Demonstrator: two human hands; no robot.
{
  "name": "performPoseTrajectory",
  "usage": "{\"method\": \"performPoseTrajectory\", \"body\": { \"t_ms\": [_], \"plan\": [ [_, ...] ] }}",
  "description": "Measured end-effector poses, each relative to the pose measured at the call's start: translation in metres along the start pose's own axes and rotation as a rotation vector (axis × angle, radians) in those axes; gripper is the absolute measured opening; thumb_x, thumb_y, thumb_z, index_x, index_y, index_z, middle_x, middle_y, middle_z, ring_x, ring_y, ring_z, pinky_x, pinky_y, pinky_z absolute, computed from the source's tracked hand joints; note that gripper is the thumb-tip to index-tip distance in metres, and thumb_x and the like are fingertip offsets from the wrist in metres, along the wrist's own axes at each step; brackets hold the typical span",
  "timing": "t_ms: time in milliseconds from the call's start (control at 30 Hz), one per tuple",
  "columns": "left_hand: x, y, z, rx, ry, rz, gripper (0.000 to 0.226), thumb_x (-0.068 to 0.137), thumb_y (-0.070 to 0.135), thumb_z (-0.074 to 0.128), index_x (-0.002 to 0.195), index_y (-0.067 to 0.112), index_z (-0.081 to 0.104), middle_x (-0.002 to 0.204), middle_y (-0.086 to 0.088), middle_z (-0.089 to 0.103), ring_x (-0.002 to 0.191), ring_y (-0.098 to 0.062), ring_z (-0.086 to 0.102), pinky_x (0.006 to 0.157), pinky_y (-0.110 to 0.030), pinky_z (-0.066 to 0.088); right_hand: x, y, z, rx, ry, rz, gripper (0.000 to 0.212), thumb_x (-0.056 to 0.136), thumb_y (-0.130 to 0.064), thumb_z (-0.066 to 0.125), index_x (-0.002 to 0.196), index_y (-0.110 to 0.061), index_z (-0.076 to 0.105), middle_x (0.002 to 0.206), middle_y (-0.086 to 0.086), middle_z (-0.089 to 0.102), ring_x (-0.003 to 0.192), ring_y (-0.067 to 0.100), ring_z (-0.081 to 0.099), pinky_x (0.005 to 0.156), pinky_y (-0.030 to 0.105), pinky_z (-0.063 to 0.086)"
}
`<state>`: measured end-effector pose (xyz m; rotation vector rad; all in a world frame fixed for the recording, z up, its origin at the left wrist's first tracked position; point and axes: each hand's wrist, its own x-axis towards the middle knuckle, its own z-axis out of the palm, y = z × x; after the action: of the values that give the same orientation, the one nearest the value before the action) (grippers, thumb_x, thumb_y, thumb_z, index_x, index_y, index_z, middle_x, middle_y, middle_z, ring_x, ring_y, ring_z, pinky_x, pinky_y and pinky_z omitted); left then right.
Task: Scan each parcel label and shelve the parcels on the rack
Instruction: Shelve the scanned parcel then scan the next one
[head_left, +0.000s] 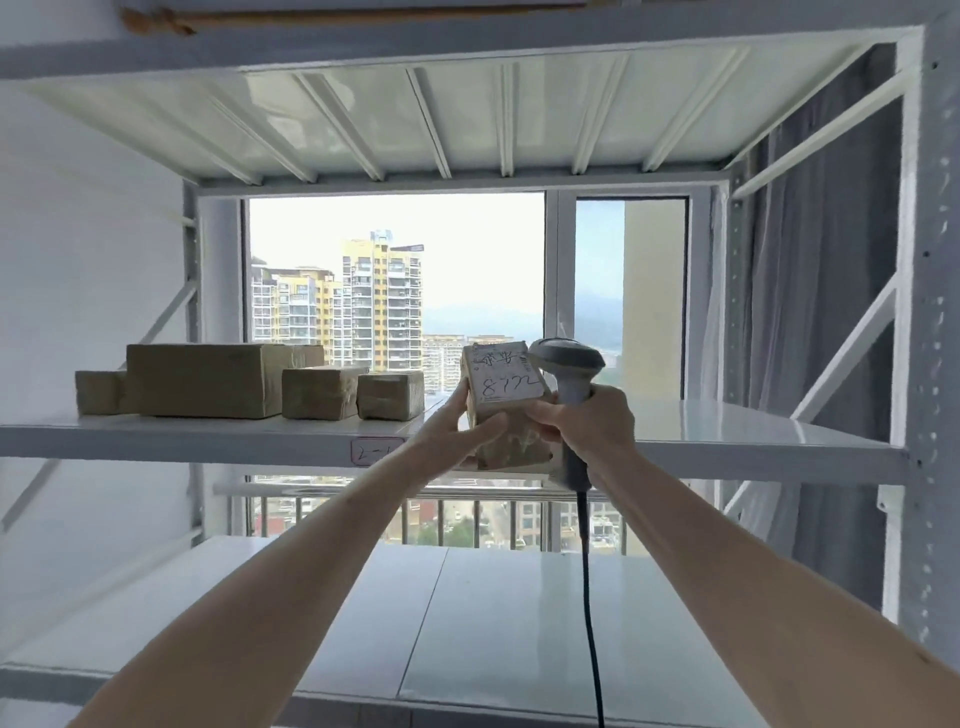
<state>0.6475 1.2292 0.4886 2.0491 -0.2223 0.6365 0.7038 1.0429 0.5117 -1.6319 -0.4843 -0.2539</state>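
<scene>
Head view: left hand (457, 426) grips the parcel (506, 402) from its left side, fingers curled round the lower edge. Right hand (587, 421) holds the scanner (569, 374) by the handle — fingers closed round it — and touches the parcel's right side; the scanner head sits just beside the parcel's top. The parcel's label (506, 384) faces the camera, handwritten digits on it. The parcel is held at the front edge of the middle shelf (753, 441). Left of the parcel, four boxes (208, 379) rest on that shelf. The cable (589, 597) hangs below the parcel.

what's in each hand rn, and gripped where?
Left hand holds the labelled parcel by its left side. Right hand grips the scanner by its handle, fingers also touching the parcel.
</scene>
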Motion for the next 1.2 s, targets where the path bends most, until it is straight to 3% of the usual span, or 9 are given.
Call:
{"method": "performPoseTrajectory", "body": {
  "t_ms": [67,233,333,400,500,600,800,1033,1200],
  "plan": [
    [0.015,-0.01,-0.009,0.063,0.021,0.001,0.073,0.094,0.038,0.069,0.155,0.03,0.031,0.121,0.014,0.064,0.114,-0.018,0.065,0.097,-0.034,0.055,0.015,-0.002,0.01,0.002,-0.034,0.01,0.032,0.071,-0.021,0.092,0.092,-0.004,0.075,0.077,0.004,0.078,0.066,0.019,0.076,0.071,0.032,0.064],
    [0.05,-0.028,-0.037,0.178,0.005,-0.02,0.051,0.101,0.02,0.06,0.148,0.023,0.039,0.113,0.012,0.065,0.109,-0.01,0.063,0.082,-0.01,0.052,0.051,-0.004,0.043,-0.047,-0.048,0.016,0.034,0.069,-0.02,0.093,0.093,-0.006,0.073,0.081,0.004,0.077,0.063,0.015,0.075,0.058,0.023,0.059],
    [0.073,-0.043,-0.061,0.228,0.028,-0.011,0.052,0.098,0.022,0.067,0.146,0.011,0.05,0.121,-0.003,0.07,0.117,-0.022,0.065,0.103,-0.036,0.054,0.075,-0.007,0.067,-0.072,-0.028,0.019,0.036,0.069,-0.021,0.094,0.092,-0.006,0.069,0.079,0.004,0.075,0.065,0.017,0.075,0.068,0.028,0.062],
    [0.088,-0.05,-0.076,0.296,0.047,-0.003,0.051,0.093,0.027,0.073,0.14,0.012,0.059,0.118,-0.009,0.073,0.111,-0.025,0.069,0.103,-0.046,0.053,0.095,-0.009,0.086,-0.079,-0.014,0.039,0.045,0.064,-0.025,0.097,0.093,-0.005,0.069,0.081,0.006,0.075,0.071,0.022,0.076,0.075,0.036,0.064],
    [0.114,-0.063,-0.098,0.453,0.063,0.006,0.043,0.084,0.037,0.082,0.115,0.008,0.075,0.104,-0.011,0.077,0.097,-0.029,0.072,0.091,-0.047,0.058,0.124,-0.008,0.113,-0.105,-0.006,0.087,0.062,0.055,-0.028,0.1,0.102,-0.002,0.068,0.088,0.011,0.076,0.08,0.028,0.076,0.078,0.041,0.064],
    [0.139,-0.078,-0.118,0.532,0.063,0.026,0.071,0.063,0.064,0.083,0.091,-0.001,0.077,0.083,-0.018,0.073,0.071,-0.027,0.064,0.066,-0.039,0.05,0.145,-0.006,0.137,-0.107,0.012,0.137,0.06,0.057,-0.022,0.099,0.104,-0.003,0.065,0.091,0.012,0.076,0.083,0.029,0.076,0.08,0.042,0.063],
    [0.168,-0.105,-0.137,0.621,0.063,-0.062,0.04,0.079,0.046,0.084,0.075,0.009,0.069,0.06,0.003,0.054,0.056,-0.014,0.046,0.051,-0.025,0.034,0.19,0.0,0.179,-0.187,-0.024,0.201,0.074,0.047,-0.022,0.102,0.11,-0.002,0.067,0.091,0.014,0.076,0.087,0.032,0.075,0.081,0.045,0.063],
    [0.194,-0.128,-0.135,0.76,0.009,-0.085,0.046,0.082,0.056,0.077,0.078,0.012,0.061,0.074,-0.002,0.056,0.084,-0.023,0.049,0.079,-0.04,0.037,0.247,0.03,0.192,-0.249,-0.059,0.277,0.089,0.032,-0.023,0.102,0.112,-0.003,0.068,0.093,0.015,0.076,0.086,0.032,0.076,0.078,0.047,0.063],
    [0.193,-0.127,-0.129,0.935,-0.025,-0.08,0.052,0.088,0.061,0.067,0.071,0.017,0.046,0.08,-0.003,0.051,0.107,-0.027,0.046,0.094,-0.044,0.033,0.199,0.005,0.189,-0.191,-0.087,0.357,0.032,0.068,0.0,0.091,0.092,0.005,0.07,0.078,0.019,0.076,0.075,0.029,0.077,0.079,0.046,0.064]
  ]
}}
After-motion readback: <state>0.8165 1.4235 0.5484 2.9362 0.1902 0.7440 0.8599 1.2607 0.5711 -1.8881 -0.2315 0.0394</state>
